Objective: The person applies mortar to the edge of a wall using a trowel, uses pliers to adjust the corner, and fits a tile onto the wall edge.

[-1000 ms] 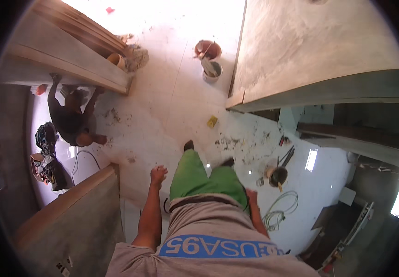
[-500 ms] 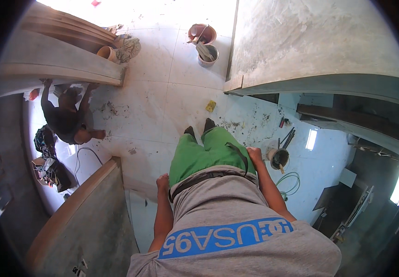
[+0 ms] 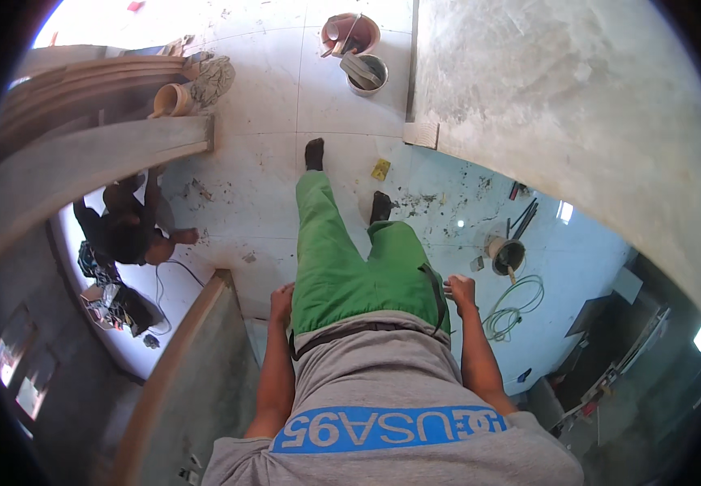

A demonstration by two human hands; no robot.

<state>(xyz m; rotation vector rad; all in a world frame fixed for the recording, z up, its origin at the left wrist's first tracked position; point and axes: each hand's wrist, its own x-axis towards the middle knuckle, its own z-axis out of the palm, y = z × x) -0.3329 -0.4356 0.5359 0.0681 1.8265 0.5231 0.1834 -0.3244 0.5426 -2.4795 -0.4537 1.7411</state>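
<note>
Left foot: since the earlier frame, it had been carried ahead of the right foot, toward the top centre.
Left hand: it was held at the edge of the green trousers; whether its fingers were curled or spread could not be told.
Right hand: it was held near a black strap, with fingers seen bent; how fully it was closed could not be told.
Trousers: they were placed between both hands, at frame centre.
Reddish bucket: it was set at the top centre.
Green hose: it was coiled right of centre.
</note>
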